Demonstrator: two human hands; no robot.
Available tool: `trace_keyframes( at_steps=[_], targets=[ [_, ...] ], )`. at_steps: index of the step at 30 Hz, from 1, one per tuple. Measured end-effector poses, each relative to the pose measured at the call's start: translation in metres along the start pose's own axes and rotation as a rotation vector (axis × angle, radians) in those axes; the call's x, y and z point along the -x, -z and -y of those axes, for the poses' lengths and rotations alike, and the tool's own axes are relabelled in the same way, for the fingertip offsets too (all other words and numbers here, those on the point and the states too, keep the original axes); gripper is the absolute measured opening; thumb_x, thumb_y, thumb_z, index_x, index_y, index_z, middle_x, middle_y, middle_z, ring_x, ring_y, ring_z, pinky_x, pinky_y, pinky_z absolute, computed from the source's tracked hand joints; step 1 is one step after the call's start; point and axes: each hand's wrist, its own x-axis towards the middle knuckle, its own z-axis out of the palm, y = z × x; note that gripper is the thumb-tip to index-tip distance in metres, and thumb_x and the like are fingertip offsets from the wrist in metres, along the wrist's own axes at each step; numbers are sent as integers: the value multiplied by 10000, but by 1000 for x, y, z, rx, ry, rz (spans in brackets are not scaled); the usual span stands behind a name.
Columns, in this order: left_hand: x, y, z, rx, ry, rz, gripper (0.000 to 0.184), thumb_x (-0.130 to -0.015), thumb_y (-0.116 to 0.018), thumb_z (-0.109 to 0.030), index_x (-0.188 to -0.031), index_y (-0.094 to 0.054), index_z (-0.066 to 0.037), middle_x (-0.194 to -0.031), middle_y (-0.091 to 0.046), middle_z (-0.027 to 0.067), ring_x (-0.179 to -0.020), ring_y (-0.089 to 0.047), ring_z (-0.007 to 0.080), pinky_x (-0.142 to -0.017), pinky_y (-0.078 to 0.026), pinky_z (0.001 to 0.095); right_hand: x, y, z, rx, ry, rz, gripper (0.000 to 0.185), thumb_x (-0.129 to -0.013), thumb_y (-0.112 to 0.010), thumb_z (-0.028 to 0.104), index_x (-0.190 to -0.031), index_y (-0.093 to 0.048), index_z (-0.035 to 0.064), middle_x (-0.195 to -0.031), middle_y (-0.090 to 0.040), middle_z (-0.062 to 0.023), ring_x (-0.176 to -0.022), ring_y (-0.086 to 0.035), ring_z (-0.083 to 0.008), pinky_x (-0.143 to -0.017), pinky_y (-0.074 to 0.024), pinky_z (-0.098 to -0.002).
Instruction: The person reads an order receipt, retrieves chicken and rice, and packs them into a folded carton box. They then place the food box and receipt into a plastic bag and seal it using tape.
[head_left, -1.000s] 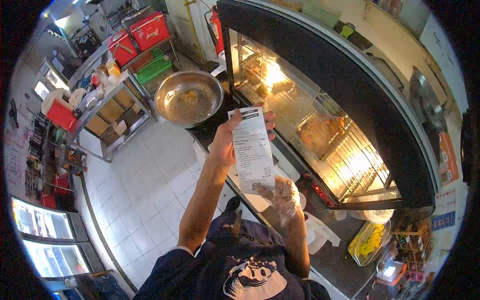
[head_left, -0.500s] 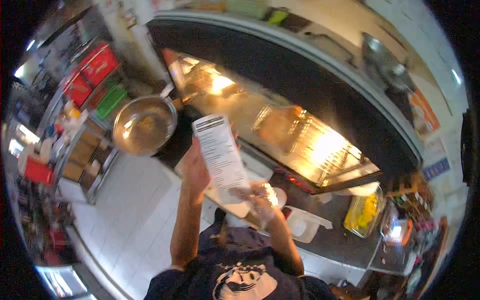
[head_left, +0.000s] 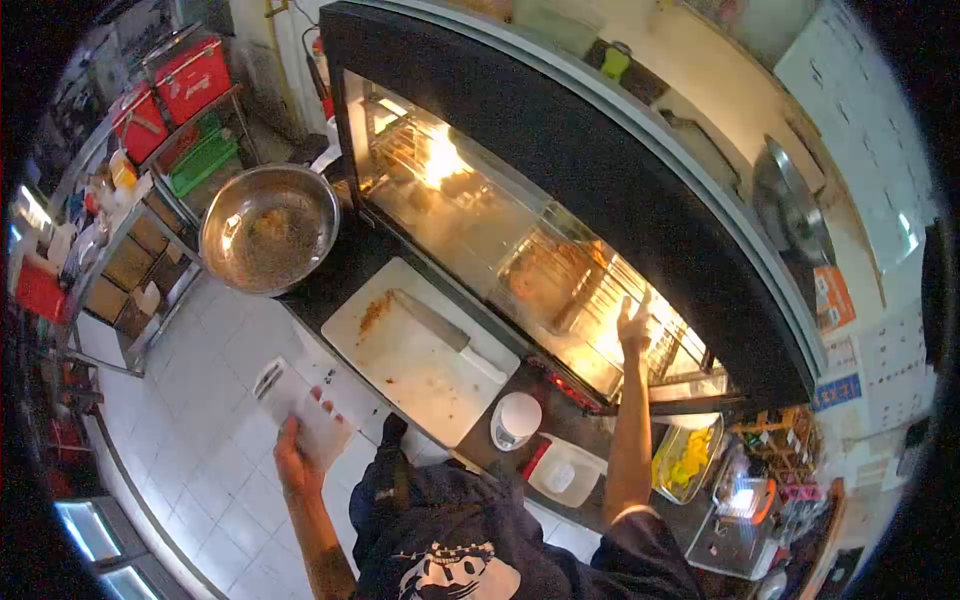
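Observation:
My left hand [head_left: 299, 457], low at the left over the tiled floor, holds a white printed receipt [head_left: 312, 420] between thumb and fingers; the paper is blurred. My right hand [head_left: 635, 327] is raised at the right part of the lit glass cabinet [head_left: 450, 215], its fingers stretched out and apart. Whether they touch the glass cannot be made out. Roasted meat [head_left: 545, 280] lies on a rack inside. On the counter in front is a white cutting board [head_left: 400, 372] with brown crumbs and a white-handled knife [head_left: 450, 335].
A large metal bowl [head_left: 270, 230] stands at the counter's left end. Right of the board are a white scale [head_left: 517, 418], a white tray [head_left: 567, 475] and a glass dish of yellow-green pieces [head_left: 685, 460]. Shelves with red boxes [head_left: 190, 82] stand at the far left.
My left hand has lowered the receipt to the left. My right hand has let go of it and moved up to the cabinet. The board and knife, hidden before, now show.

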Motion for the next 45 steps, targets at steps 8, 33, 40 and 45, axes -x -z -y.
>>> trace_keyframes(
  at_steps=[8,33,40,45],
  targets=[
    [27,7,-1,-339,105,53,678,-907,-643,-324,-1446,-409,14,-1350,-585,215,-1177,-613,350,-978,-520,503,-95,-41,39,47,-63,307,443,-986,-531,277,-1387,-500,92,-1163,-644,-191,-851,-671,-282,-687,-558,-407],
    [-113,-247,276,-1638,-1335,1554,370,-1024,-466,-350,-1291,-662,-186,-1633,-8,297,-1472,99,559,-1158,32,701,467,318,-101,-974,-1326,139,514,-929,-676,240,-1373,-523,32,-1000,-709,-121,-834,-681,-195,-725,-562,-330],
    [-38,-276,288,-1663,-1184,1764,319,-922,-588,-235,-1201,-727,-171,-1643,-101,253,-1519,5,467,-1215,-7,598,356,217,-137,-447,-691,406,553,-897,-650,250,-1387,-501,41,-1137,-680,-215,-1035,-675,-343,-881,-531,-434],
    [-26,-274,311,-1574,-1025,1843,344,-854,-626,-202,-1176,-745,-183,-1653,-62,236,-1519,-13,467,-1190,-1,655,335,200,-99,98,-489,752,778,-888,-627,372,-1512,-340,7,-1467,-473,-225,-1364,-444,-383,-1114,-326,-564]
  ],
)
